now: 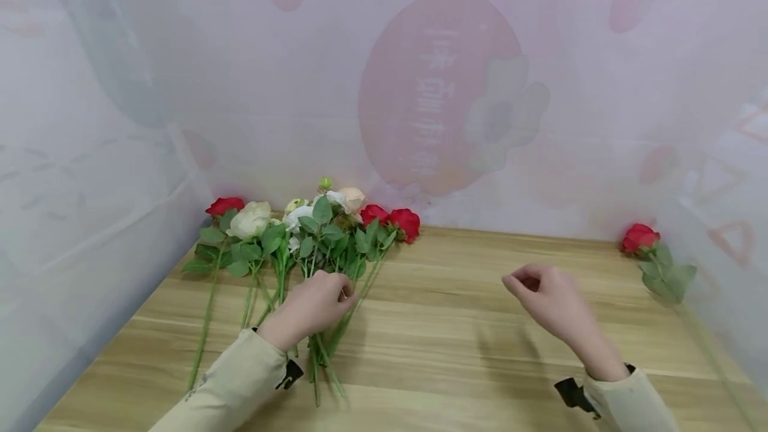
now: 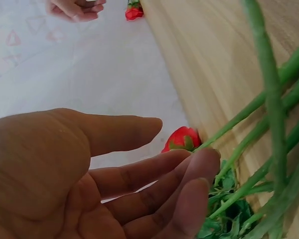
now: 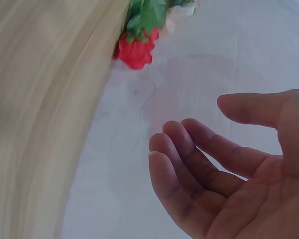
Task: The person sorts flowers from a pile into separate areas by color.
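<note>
My left hand [image 1: 318, 304] hovers over the green stems [image 1: 327, 359] of a loose pile of flowers. In the left wrist view its fingers are loosely bent, thumb apart from them, with nothing between. The pile holds red roses [image 1: 405, 224], a large white rose [image 1: 251, 221], a peach rose [image 1: 351, 199] and smaller white blooms with green leaves [image 1: 323, 211]. To the right, my right hand [image 1: 552, 299] is above the table, its fingers gently curved around air, as the right wrist view [image 3: 214, 174] shows. A single red rose [image 1: 641, 238] lies at the far right.
The wood-grain table [image 1: 456, 285] is enclosed by pale printed cloth walls [image 1: 288, 99] at the back and both sides. A separate red rose [image 1: 225, 206] lies at the pile's left end, its stem pointing toward the front. Both wrists wear black straps [image 1: 291, 374].
</note>
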Demonstrator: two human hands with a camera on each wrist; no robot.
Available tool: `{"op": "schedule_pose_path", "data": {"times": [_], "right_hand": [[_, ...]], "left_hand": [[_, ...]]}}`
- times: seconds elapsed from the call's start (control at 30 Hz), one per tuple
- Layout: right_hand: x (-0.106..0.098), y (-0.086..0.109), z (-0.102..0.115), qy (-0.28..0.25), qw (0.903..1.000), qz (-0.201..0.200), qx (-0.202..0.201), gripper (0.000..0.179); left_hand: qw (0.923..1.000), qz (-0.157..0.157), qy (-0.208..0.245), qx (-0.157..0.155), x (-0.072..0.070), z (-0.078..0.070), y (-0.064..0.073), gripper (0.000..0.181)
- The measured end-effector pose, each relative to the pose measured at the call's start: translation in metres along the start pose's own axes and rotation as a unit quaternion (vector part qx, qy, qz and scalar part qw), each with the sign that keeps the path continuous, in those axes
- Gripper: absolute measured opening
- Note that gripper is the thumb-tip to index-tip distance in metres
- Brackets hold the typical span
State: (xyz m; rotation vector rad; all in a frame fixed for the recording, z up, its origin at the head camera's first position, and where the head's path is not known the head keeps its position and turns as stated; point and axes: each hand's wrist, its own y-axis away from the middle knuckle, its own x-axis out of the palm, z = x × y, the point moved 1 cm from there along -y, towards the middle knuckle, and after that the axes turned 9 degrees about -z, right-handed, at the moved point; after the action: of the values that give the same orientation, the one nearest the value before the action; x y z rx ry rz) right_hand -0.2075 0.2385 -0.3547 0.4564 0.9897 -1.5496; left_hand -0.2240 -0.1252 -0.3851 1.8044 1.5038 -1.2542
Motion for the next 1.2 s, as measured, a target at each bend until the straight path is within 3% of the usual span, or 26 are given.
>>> {"op": "schedule_pose_path", "data": {"times": [0.17, 0.3, 0.43, 0.63, 0.93, 1.2], "right_hand": [[0.012, 0.008, 0.009, -0.008, 0.9997, 0.025, 0.005, 0.021], [0.016, 0.012, 0.014, -0.004, 0.9995, 0.032, 0.005, 0.019], [0.018, 0.014, 0.018, 0.001, 0.9993, 0.036, -0.001, 0.017], [0.02, 0.016, 0.019, 0.01, 0.9992, 0.037, -0.011, 0.018], [0.021, 0.018, 0.022, 0.017, 0.9991, 0.035, -0.019, 0.016], [0.023, 0.019, 0.024, 0.018, 0.9987, 0.038, -0.027, 0.015]], "left_hand": [[0.9998, -0.01, -0.017, 0.007, 0.007, 0.001, 0.001, 0.021], [0.9994, -0.013, -0.031, 0.011, 0.012, 0.003, 0.002, 0.042], [0.9989, -0.014, -0.039, 0.022, 0.018, 0.005, 0.003, 0.051], [0.9985, -0.025, -0.045, 0.018, 0.022, 0.006, 0.004, 0.049], [0.9989, -0.002, -0.041, -0.022, 0.026, 0.01, 0.006, 0.035], [0.9983, -0.019, -0.054, -0.005, 0.026, 0.009, 0.006, 0.038]]}}
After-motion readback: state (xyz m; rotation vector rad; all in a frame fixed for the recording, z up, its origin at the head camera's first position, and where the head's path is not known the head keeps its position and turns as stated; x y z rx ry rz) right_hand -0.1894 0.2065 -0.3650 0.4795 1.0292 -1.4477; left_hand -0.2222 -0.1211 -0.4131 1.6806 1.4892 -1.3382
